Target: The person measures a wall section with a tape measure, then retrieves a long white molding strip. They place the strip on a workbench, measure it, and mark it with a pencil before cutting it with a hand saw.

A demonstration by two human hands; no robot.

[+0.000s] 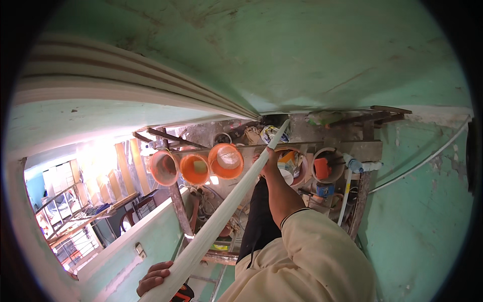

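Our right hand (270, 158) is closed around a long pale strip (214, 216) toward its far end, most of its fingers hidden; our left hand (153, 278) has its fingers bent over the strip's edge, the thumb out of sight. The strip slants between both hands and on past the right one.

As we judge it, length is the danger: a small sideways shift of the left hand could swing the far end into the buckets beside the right hand and spill them. If the right hand loosens, that end could drop, and the strip might bend or crack.

We count one strip in our hands; three orange buckets (217, 170) left of the right hand; two paler buckets (329, 154) right of it, the farther holding one red tool (322, 167); one orange-and-black tool (184, 293) just right of the left hand; and one wall switch (140, 250) just beyond that hand.
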